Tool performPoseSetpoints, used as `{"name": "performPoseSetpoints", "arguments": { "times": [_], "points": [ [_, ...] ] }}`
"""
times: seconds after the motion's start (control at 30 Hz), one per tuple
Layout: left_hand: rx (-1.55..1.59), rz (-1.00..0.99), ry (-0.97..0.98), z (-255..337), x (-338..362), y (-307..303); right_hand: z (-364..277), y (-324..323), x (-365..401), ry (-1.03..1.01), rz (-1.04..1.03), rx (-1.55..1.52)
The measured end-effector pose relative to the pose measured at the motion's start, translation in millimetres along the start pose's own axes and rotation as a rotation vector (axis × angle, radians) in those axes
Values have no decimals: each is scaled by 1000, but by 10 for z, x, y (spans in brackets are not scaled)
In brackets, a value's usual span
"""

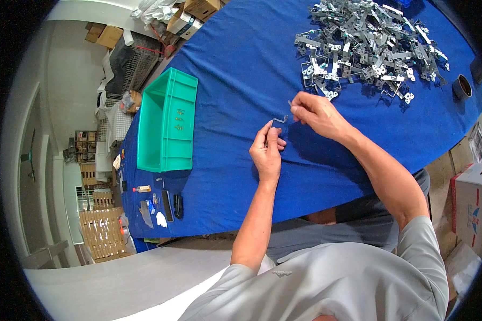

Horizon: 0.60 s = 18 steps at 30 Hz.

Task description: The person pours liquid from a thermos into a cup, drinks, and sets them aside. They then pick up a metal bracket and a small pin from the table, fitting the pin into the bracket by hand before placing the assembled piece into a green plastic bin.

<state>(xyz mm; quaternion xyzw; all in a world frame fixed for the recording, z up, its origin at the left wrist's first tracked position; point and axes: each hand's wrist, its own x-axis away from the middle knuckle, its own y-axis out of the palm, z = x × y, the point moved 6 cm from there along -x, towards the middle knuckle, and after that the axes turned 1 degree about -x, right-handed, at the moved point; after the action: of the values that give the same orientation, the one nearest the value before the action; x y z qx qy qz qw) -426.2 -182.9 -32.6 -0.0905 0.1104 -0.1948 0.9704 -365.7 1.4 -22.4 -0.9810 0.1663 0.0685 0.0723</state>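
The left hand (266, 152) pinches a bent part (278, 120) over the cloth (225, 80); it looks light, stiff and metallic, best gripped at its lower end. The right hand (318, 115), just beside, holds a sliver (290, 102) between narrowed fingertips.

On the cloth (227, 80), the bin (180, 107) is left of the left hand (268, 152); metal parts (367, 45) lie beyond the right hand (321, 116).

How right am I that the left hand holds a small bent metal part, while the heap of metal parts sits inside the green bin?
Not quite: the head view shows the heap of metal parts lying on the blue cloth, not inside the green bin. The left hand does hold a small bent metal part.
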Motion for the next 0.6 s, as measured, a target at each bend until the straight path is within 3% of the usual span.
{"name": "performPoseSetpoints", "arguments": {
  "times": [0.07, 0.2, 0.6],
  "points": [
    [13, -3, -8, -32, -14, -19, 34, 95, 20, 95, -132, -69],
    [19, -9, -8, -19, -11, -18, -31, 147, 52, 56, -211, 5],
    [34, -10, -22, -27, -16, -16, -56, 109, 50, -8, -144, 52]
  ]
}}
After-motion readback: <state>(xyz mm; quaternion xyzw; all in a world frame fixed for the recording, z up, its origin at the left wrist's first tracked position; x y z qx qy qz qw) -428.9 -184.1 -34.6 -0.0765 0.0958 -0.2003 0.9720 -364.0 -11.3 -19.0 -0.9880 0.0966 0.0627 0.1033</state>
